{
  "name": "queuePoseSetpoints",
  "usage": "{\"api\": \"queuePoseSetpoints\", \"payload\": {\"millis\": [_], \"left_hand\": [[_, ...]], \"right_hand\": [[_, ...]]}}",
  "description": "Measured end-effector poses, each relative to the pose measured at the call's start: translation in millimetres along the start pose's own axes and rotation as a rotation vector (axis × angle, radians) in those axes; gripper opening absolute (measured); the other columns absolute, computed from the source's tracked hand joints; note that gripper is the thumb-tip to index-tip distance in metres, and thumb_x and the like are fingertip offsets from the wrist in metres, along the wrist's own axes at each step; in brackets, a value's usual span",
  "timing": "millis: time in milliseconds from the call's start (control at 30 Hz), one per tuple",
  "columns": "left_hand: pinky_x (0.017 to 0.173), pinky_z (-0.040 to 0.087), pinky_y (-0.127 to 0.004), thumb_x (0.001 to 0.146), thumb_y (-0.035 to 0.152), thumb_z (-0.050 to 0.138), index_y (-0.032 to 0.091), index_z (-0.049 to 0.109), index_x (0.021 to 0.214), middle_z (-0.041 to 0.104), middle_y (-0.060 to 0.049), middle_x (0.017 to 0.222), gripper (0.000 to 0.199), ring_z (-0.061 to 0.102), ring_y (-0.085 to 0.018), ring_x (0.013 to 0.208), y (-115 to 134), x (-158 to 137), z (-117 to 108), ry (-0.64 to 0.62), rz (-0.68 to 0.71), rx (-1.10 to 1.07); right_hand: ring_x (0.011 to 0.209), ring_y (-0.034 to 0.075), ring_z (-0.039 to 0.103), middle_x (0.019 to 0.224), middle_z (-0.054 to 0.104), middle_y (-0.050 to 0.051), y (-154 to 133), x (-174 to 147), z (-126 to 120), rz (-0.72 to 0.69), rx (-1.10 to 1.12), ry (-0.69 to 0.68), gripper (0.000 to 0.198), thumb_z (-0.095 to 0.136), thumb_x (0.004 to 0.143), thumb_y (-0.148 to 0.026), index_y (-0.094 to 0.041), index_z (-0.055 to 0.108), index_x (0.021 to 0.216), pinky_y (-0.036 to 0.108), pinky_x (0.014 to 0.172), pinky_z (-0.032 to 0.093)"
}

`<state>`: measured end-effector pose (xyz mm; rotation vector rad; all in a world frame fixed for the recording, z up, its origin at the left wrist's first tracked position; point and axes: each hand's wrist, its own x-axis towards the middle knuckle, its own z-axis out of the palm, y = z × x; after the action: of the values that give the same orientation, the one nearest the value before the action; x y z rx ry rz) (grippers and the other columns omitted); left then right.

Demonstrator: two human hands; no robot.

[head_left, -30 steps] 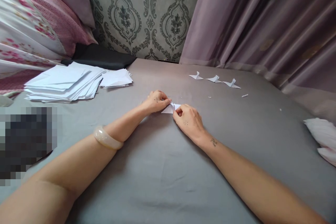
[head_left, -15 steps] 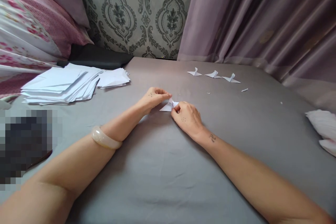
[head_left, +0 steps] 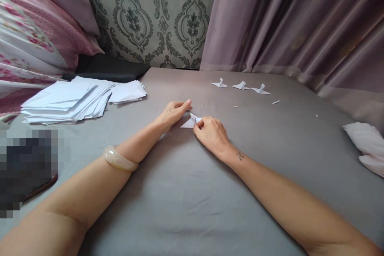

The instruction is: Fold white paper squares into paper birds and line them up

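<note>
A small white folded paper bird (head_left: 188,123) rests on the grey cloth in front of me, its wing pointing left and a short folded piece standing up in its middle. My right hand (head_left: 211,133) pinches its right side between thumb and fingers, hiding that part. Just behind and to the left of the bird is my left hand (head_left: 176,113), apart from it, with the thumb stretched out and nothing seen in the fingers. Farther back on the right stand three similar paper birds in a row: one on the left (head_left: 220,84), one in the middle (head_left: 240,85) and one on the right (head_left: 261,89).
Stacks of white paper, a large one (head_left: 60,102) and a smaller one (head_left: 127,92), lie at the left. A rolled paper scrap (head_left: 276,102) and tiny bits lie at the right. White fabric (head_left: 364,144) sits at the right edge, a pixelated dark object (head_left: 30,172) at the left.
My left hand has let go of the bird's upright piece and drawn slightly away, its thumb lifting. My right hand keeps its pinch. The whole view has shifted slightly.
</note>
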<state>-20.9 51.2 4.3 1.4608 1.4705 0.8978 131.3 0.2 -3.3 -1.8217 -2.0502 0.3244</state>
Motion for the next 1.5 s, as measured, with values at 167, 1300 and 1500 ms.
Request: {"api": "queuePoseSetpoints", "payload": {"millis": [167,1300,1500], "left_hand": [[0.060,0.038,-0.023,0.080,0.055,0.055,0.011,0.066,0.104,0.067,-0.007,0.089,0.051,0.054,-0.014,0.071,-1,2,3,0.152,0.041,0.015],[0.084,0.045,-0.032,0.087,0.029,0.049,0.017,0.066,0.101,0.069,-0.008,0.098,0.025,0.060,-0.022,0.093,-6,10,8,0.084,0.111,0.385],[0.076,0.044,-0.026,0.087,0.028,0.050,0.017,0.067,0.102,0.069,-0.006,0.092,0.025,0.061,-0.019,0.087,-7,13,9,0.096,0.104,0.416]], "right_hand": [[0.073,0.020,0.063,0.078,0.070,0.004,0,16,-6,0.013,0.001,0.026,0.020,0.049,0.082,-0.027,-0.022,0.067,0.076,0.028,0.061,0.037],[0.102,0.021,0.060,0.121,0.058,0.010,1,229,29,0.459,0.011,0.147,0.035,0.057,0.091,-0.035,-0.016,0.056,0.121,0.042,0.085,0.052],[0.102,0.021,0.060,0.121,0.058,0.010,-4,227,31,0.494,0.060,0.153,0.035,0.056,0.091,-0.035,-0.017,0.056,0.121,0.042,0.085,0.052]]}}
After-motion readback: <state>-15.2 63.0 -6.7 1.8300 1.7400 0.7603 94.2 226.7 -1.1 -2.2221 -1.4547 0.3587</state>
